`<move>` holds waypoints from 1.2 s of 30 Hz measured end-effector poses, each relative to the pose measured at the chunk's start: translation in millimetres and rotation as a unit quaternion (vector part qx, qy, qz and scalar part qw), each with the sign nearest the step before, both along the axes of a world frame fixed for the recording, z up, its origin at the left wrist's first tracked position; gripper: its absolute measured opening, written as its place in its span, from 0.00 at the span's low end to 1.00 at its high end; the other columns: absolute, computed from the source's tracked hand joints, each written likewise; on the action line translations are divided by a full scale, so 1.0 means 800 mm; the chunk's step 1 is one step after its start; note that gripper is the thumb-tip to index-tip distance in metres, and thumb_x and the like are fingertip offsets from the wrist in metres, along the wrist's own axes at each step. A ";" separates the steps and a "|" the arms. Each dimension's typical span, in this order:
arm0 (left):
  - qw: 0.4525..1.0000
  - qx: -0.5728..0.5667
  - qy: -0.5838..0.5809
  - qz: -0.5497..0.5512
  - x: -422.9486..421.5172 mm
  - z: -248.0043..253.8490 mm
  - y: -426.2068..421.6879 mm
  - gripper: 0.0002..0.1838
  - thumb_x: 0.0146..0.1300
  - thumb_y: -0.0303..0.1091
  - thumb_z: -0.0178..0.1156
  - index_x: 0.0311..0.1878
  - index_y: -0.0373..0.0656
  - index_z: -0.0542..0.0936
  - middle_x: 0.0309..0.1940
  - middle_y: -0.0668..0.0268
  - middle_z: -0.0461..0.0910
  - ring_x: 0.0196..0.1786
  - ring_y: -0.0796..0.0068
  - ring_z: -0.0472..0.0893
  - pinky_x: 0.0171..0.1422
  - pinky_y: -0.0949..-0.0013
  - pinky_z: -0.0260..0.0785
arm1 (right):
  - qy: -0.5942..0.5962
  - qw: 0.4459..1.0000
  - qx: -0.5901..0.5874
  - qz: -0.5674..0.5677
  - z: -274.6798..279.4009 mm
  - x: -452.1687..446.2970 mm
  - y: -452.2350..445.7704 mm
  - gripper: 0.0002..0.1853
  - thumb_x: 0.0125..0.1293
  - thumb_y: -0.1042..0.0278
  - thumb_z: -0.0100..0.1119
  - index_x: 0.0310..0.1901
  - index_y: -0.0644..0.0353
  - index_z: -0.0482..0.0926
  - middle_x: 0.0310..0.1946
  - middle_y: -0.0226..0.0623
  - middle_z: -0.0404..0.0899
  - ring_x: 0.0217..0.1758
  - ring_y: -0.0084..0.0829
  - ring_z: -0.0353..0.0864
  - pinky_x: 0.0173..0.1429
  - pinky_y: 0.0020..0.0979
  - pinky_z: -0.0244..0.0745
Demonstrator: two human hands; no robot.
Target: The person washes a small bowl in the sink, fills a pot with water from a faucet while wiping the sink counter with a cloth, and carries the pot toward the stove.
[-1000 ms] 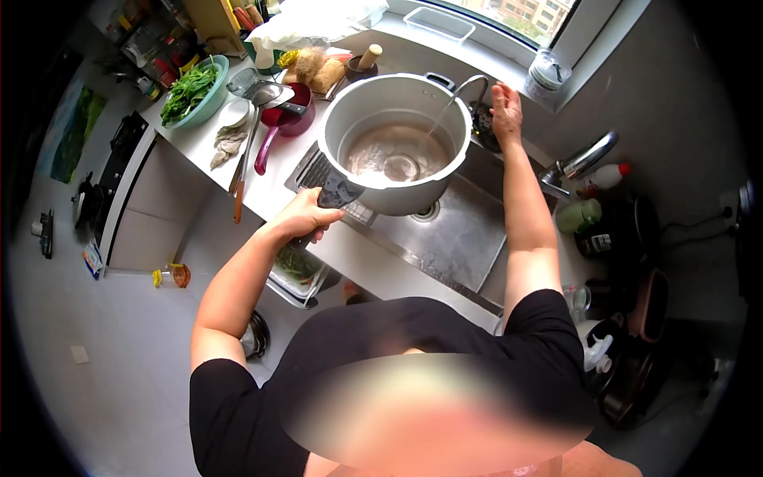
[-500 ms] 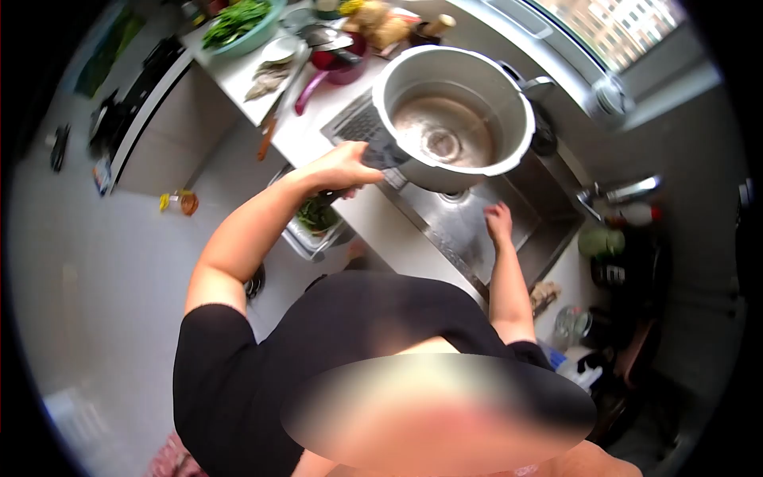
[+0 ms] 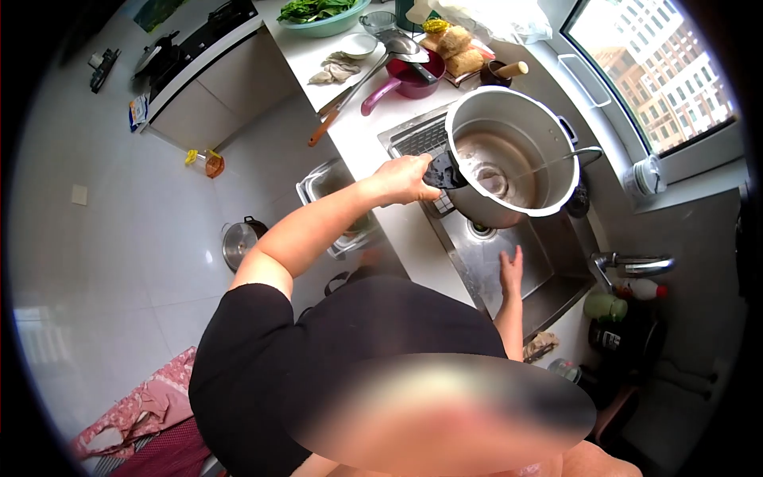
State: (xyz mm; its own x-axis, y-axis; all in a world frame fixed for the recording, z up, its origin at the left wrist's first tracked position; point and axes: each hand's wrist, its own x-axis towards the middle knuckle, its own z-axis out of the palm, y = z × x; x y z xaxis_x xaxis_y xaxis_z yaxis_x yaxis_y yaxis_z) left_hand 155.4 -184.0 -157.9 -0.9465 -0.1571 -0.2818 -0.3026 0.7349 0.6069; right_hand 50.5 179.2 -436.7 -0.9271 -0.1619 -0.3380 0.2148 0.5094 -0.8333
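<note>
A large silvery pot (image 3: 513, 203) is over the steel sink (image 3: 540, 250), with its mouth facing me and some murky liquid on its bottom. My left hand (image 3: 405, 179) is closed around the pot's black side handle (image 3: 445, 172). Whether the pot's base rests on the sink or rack is hidden. Below the pot, my right hand (image 3: 511, 270) is inside the sink area, near the drain (image 3: 482, 231), with fingers apart and nothing in it. A thin metal piece (image 3: 592, 154) crosses the pot's far rim; its kind is unclear.
A faucet (image 3: 632, 264) stands at the sink's right. On the counter are a purple-red saucepan (image 3: 413, 79), a ladle (image 3: 373, 67), a cloth (image 3: 334, 70) and a teal basin of greens (image 3: 326, 24). A lidded pot (image 3: 240, 245) and an amber bottle (image 3: 208, 162) are on the floor.
The view has shifted, so the pot and sink appear farther right and lower. My left hand keeps its hold on the handle. My right hand's fingers, curled before, are now spread.
</note>
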 end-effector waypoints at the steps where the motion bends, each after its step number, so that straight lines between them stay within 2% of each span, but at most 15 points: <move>1: 0.999 -0.038 0.027 0.001 0.000 -0.013 -0.001 0.28 0.50 0.52 0.63 0.40 0.36 0.70 0.27 0.50 0.79 0.31 0.54 0.81 0.40 0.57 0.72 | 0.033 0.999 -0.001 -0.029 0.051 0.002 -0.014 0.34 0.65 0.56 0.56 0.68 0.61 0.58 0.68 0.48 0.59 0.66 0.42 0.65 0.67 0.34 0.60; 2: 0.996 -0.075 0.054 0.001 0.000 -0.020 -0.001 0.29 0.49 0.54 0.63 0.41 0.36 0.71 0.29 0.49 0.79 0.34 0.51 0.81 0.43 0.56 0.72 | 0.071 0.996 -0.005 -0.049 0.054 -0.012 -0.012 0.32 0.69 0.52 0.51 0.68 0.60 0.58 0.66 0.45 0.63 0.65 0.38 0.66 0.66 0.34 0.61; 4: 0.997 -0.060 0.038 0.012 0.002 -0.015 0.001 0.30 0.49 0.55 0.63 0.42 0.37 0.71 0.31 0.48 0.80 0.39 0.49 0.80 0.45 0.54 0.71 | 0.029 0.972 -0.195 -0.128 0.091 -0.031 -0.019 0.31 0.71 0.45 0.43 0.68 0.57 0.59 0.67 0.42 0.62 0.67 0.34 0.64 0.68 0.36 0.58; 9: 0.997 -0.054 0.042 0.019 0.004 -0.015 0.003 0.30 0.49 0.56 0.62 0.43 0.39 0.72 0.32 0.49 0.80 0.40 0.48 0.80 0.47 0.54 0.71 | 0.108 0.934 -0.321 -0.112 0.201 -0.057 -0.045 0.41 0.70 0.33 0.29 0.69 0.63 0.56 0.69 0.40 0.60 0.72 0.33 0.58 0.73 0.38 0.47; 13: 0.997 -0.063 0.042 0.028 0.005 -0.013 0.005 0.28 0.48 0.55 0.63 0.41 0.40 0.73 0.32 0.50 0.80 0.39 0.49 0.80 0.46 0.54 0.72 | 0.121 0.931 -0.332 -0.092 0.240 -0.067 -0.072 0.43 0.69 0.31 0.28 0.70 0.63 0.52 0.71 0.40 0.55 0.75 0.32 0.51 0.75 0.36 0.41; 16: 0.996 -0.067 0.053 0.032 0.007 -0.016 0.008 0.27 0.48 0.54 0.63 0.40 0.40 0.73 0.32 0.51 0.80 0.40 0.50 0.81 0.46 0.54 0.72 | 0.118 0.924 -0.353 -0.084 0.236 -0.076 -0.083 0.44 0.68 0.31 0.28 0.71 0.65 0.50 0.72 0.42 0.52 0.76 0.33 0.48 0.76 0.36 0.38; 18: 0.998 -0.061 0.020 0.025 0.007 -0.011 0.011 0.30 0.50 0.55 0.65 0.44 0.38 0.72 0.38 0.50 0.80 0.45 0.51 0.81 0.48 0.55 0.74 | 0.119 0.917 -0.375 -0.066 0.233 -0.077 -0.089 0.42 0.69 0.32 0.29 0.70 0.65 0.53 0.69 0.41 0.57 0.74 0.34 0.53 0.74 0.35 0.42; 21: 0.997 -0.064 0.008 0.033 0.010 -0.004 0.017 0.30 0.51 0.55 0.64 0.44 0.38 0.72 0.36 0.50 0.80 0.44 0.51 0.81 0.48 0.54 0.73 | 0.116 0.903 -0.411 -0.037 0.231 -0.074 -0.094 0.39 0.71 0.35 0.28 0.68 0.63 0.57 0.66 0.39 0.64 0.70 0.33 0.60 0.72 0.33 0.48; 24: 0.994 -0.097 0.027 0.032 0.012 -0.009 0.020 0.29 0.52 0.53 0.64 0.45 0.37 0.70 0.35 0.51 0.81 0.42 0.50 0.81 0.46 0.53 0.74 | 0.086 0.901 -0.422 -0.055 0.241 -0.067 -0.102 0.38 0.72 0.36 0.28 0.68 0.62 0.57 0.66 0.39 0.63 0.70 0.32 0.59 0.72 0.33 0.48; 27: 0.993 -0.110 0.019 0.048 0.015 -0.009 0.024 0.27 0.54 0.52 0.62 0.47 0.42 0.67 0.32 0.52 0.80 0.39 0.50 0.81 0.45 0.54 0.73 | 0.085 0.899 -0.428 -0.042 0.241 -0.068 -0.104 0.37 0.72 0.38 0.28 0.68 0.62 0.58 0.66 0.39 0.63 0.70 0.32 0.59 0.72 0.33 0.48; 30: 0.991 -0.116 0.059 0.044 0.017 -0.028 0.020 0.26 0.53 0.49 0.62 0.47 0.43 0.66 0.32 0.52 0.80 0.39 0.49 0.81 0.43 0.53 0.73 | 0.095 0.887 -0.452 -0.016 0.255 -0.058 -0.118 0.34 0.74 0.41 0.28 0.67 0.64 0.59 0.65 0.38 0.64 0.69 0.33 0.61 0.71 0.34 0.52; 33: 0.991 -0.111 0.042 0.056 0.009 -0.027 0.022 0.25 0.51 0.45 0.63 0.48 0.45 0.68 0.31 0.51 0.80 0.39 0.48 0.80 0.43 0.52 0.72 | 0.130 0.901 -0.410 -0.047 0.221 -0.078 -0.105 0.26 0.74 0.49 0.35 0.61 0.59 0.68 0.57 0.33 0.72 0.62 0.29 0.68 0.67 0.33 0.57; 34: 0.990 -0.118 0.045 0.062 0.009 -0.028 0.024 0.25 0.51 0.44 0.63 0.49 0.45 0.68 0.31 0.51 0.80 0.39 0.48 0.80 0.43 0.52 0.72 | 0.130 0.904 -0.395 -0.098 0.213 -0.085 -0.105 0.24 0.73 0.52 0.37 0.58 0.60 0.70 0.55 0.33 0.74 0.60 0.29 0.69 0.66 0.33 0.57; 35: 0.989 -0.120 0.056 0.064 0.010 -0.030 0.024 0.26 0.51 0.44 0.63 0.51 0.45 0.69 0.32 0.51 0.81 0.39 0.49 0.81 0.43 0.53 0.72 | 0.193 0.913 -0.355 -0.057 0.176 -0.106 -0.089 0.24 0.72 0.52 0.38 0.59 0.62 0.70 0.56 0.34 0.73 0.61 0.29 0.69 0.67 0.32 0.57; 36: 0.988 -0.125 0.069 0.066 0.010 -0.031 0.024 0.26 0.50 0.43 0.63 0.52 0.45 0.69 0.33 0.50 0.81 0.39 0.49 0.81 0.43 0.53 0.72 | 0.187 0.917 -0.345 -0.070 0.188 -0.100 -0.096 0.26 0.72 0.51 0.39 0.61 0.62 0.69 0.57 0.34 0.73 0.62 0.29 0.68 0.67 0.31 0.57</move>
State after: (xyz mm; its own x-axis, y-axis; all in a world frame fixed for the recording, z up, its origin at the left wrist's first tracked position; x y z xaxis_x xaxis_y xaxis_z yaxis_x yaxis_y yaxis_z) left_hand 163.4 -165.0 -182.5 -0.9399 -0.3298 -0.0884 -0.3327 0.8265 0.4542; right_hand -29.5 102.7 -286.4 -0.9853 -0.0888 0.1462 -0.1288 -0.1778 -0.9756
